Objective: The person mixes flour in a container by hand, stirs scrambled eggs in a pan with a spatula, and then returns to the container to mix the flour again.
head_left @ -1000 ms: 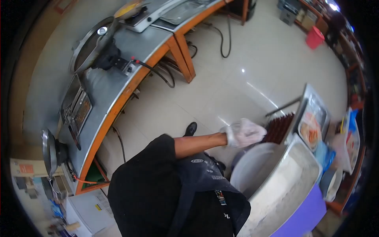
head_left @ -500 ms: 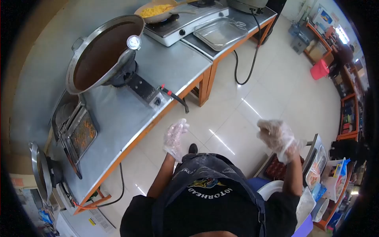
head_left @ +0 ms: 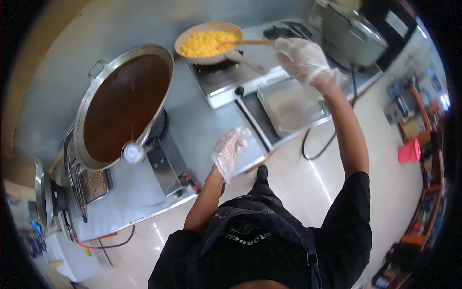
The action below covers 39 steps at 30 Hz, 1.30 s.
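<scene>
Spoon (head_left: 250, 43) handle meets the curled right hand (head_left: 303, 60) (grip unclear); left hand (head_left: 230, 150) hangs loose, empty.

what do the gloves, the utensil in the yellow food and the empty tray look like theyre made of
Gloves on the left hand and right hand: thin clear plastic film, crinkled and see-through. Utensil lying in the pan of yellow food: probably wood, with a matte pale tan handle. Empty tray: likely stainless steel or aluminium, grey with a dull sheen, like the counter.

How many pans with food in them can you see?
2: a big metal wok of brown liquid on the left, and a beige pan of yellow food on the stove. Others may be hidden.
</scene>
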Each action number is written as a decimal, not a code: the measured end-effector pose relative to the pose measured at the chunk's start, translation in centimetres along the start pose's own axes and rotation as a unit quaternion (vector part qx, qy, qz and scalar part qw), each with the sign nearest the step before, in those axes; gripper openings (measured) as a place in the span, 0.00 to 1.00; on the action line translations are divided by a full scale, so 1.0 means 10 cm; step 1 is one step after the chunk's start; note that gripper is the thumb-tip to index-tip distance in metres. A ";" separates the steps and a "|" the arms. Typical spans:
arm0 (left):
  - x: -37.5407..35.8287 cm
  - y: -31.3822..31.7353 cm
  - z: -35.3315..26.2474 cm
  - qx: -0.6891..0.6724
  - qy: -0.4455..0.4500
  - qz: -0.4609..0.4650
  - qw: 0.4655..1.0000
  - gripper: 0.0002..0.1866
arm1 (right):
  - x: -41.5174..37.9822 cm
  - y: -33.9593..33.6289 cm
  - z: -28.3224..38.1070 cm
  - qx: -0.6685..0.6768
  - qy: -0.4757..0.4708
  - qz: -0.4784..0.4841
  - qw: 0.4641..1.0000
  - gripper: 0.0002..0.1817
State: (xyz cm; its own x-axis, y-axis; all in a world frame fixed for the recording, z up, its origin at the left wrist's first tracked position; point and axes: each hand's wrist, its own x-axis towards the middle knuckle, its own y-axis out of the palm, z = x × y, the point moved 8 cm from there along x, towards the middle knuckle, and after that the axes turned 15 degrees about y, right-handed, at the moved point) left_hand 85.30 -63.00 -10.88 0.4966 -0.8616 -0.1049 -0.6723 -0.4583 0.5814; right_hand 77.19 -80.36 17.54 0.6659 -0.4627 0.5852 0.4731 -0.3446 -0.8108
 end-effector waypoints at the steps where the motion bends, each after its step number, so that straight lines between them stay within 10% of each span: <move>1: 0.23 0.09 0.08 -0.044 -0.022 0.006 0.999 0.17 | 0.27 0.29 -0.11 -0.024 0.015 0.039 0.999 0.15; 6: 1.24 0.85 -0.15 -0.190 -0.021 0.017 0.981 0.29 | 1.14 1.88 -0.43 -0.045 0.009 0.226 0.973 0.15; 9: 1.76 1.16 -0.20 -0.119 -0.008 -0.086 0.989 0.17 | 1.18 2.21 -0.38 0.071 -0.123 0.274 0.951 0.16; 10: 1.91 1.14 -0.21 -0.086 0.009 -0.107 0.990 0.14 | 1.20 2.15 -0.50 0.029 -0.241 0.105 0.964 0.15; 14: 1.96 1.06 -0.19 -0.090 0.090 -0.175 0.976 0.07 | 1.67 1.79 -0.80 0.103 -0.148 0.339 0.923 0.14; 15: 2.06 1.04 -0.27 0.079 0.161 -0.098 0.979 0.07 | 1.75 1.77 -0.61 0.044 -0.180 0.396 0.899 0.15; 18: 2.17 1.15 -0.37 0.311 0.238 -0.046 0.919 0.07 | 1.68 2.17 -0.30 0.207 -0.236 0.212 0.925 0.15; 22: 2.08 0.76 -0.13 0.149 0.065 -0.172 0.972 0.12 | 1.50 2.46 -0.06 0.114 -0.196 0.389 0.893 0.21; 23: 1.87 0.89 -0.15 -0.075 0.009 -0.188 0.979 0.09 | 1.46 2.62 -0.07 0.116 -0.221 0.407 0.879 0.24; 26: 1.86 0.89 -0.20 0.081 0.021 -0.152 0.985 0.11 | 1.54 2.57 0.10 -0.004 -0.203 0.301 0.932 0.16; 29: 1.84 1.01 -0.06 -0.048 0.017 -0.197 0.979 0.13 | 1.44 2.59 0.27 0.105 -0.007 0.432 0.896 0.24; 34: 2.01 1.00 -0.14 0.073 0.161 -0.078 0.981 0.08 | 1.72 2.91 0.42 -0.110 -0.208 0.302 0.924 0.24; 39: 2.02 1.02 0.01 -0.030 0.051 -0.132 0.989 0.05 | 1.78 2.80 0.51 -0.114 -0.247 0.250 0.929 0.17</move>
State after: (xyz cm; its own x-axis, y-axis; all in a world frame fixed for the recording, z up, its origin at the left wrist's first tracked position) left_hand 88.45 -85.14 -7.13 0.7058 -0.6852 -0.1797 -0.4785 -0.6482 0.5923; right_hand 105.20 -94.07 5.17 0.9796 -0.2005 0.0134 -0.0646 -0.3774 -0.9238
